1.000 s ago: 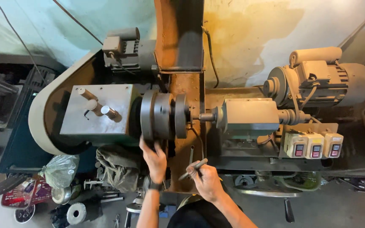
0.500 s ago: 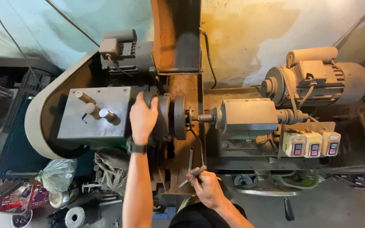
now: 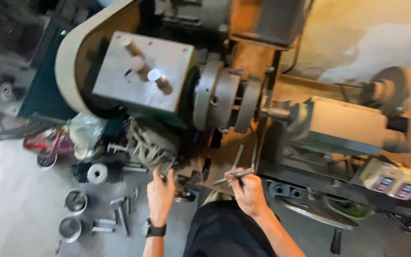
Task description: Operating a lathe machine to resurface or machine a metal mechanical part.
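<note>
My left hand [image 3: 160, 194], with a black watch on the wrist, is low beside the lathe's base. Its fingers curl around a small dark piece next to the crumpled rag [image 3: 151, 143], and the grip is unclear. My right hand [image 3: 249, 189] holds a thin metal rod [image 3: 233, 177] that points left, just below the lathe bed. Above both hands is the round chuck [image 3: 220, 95], with the grey headstock box [image 3: 143, 71] to its left and the tailstock [image 3: 343, 124] to its right.
On the concrete floor at the left lie several metal cups [image 3: 74, 201], bolts [image 3: 120, 214], a tape roll [image 3: 96, 173] and a plastic bag [image 3: 84, 129]. Switch boxes [image 3: 396, 183] hang at the lathe's right front. A belt guard [image 3: 67, 57] curves around the headstock.
My left hand has come off the chuck and dropped to the clutter beside the lathe base. The view has moved closer and tilted. My right hand still holds the rod.
</note>
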